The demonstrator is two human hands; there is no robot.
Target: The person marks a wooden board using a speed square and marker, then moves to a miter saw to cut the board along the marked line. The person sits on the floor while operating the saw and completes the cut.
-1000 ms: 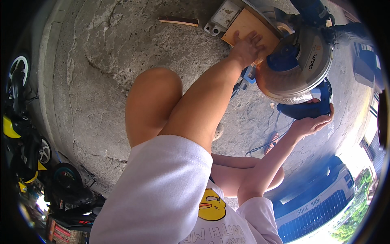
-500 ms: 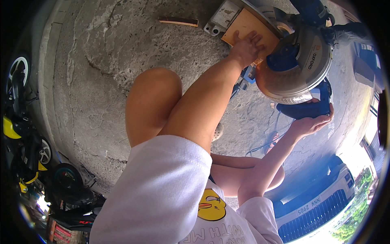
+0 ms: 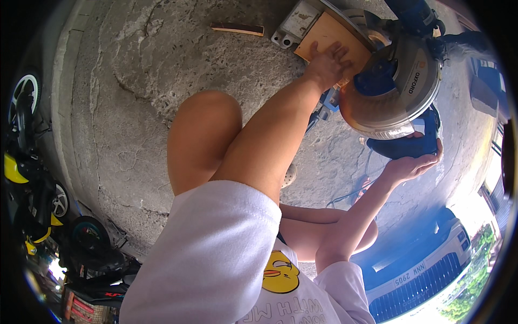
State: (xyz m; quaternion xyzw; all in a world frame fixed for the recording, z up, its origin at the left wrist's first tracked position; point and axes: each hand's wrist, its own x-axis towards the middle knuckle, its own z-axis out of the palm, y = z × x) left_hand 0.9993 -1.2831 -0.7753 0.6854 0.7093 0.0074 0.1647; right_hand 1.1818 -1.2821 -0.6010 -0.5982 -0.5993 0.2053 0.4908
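At the upper right stands a miter saw with a rounded blade guard and a blue handle. My left hand lies with fingers spread on a flat wooden board, pressing it on the saw's base. The board's right part disappears behind the guard. My right hand is wrapped round the blue saw handle, below the guard. An orange glow shows through the guard near the board; the cutting edge itself is hidden.
A narrow wood offcut lies on the rough concrete floor left of the saw. A cable runs over the floor below the handle. Motorcycles stand at the far left. A vehicle is at the lower right.
Both hands keep their places on the board and the handle. The board and saw show hardly any shift.
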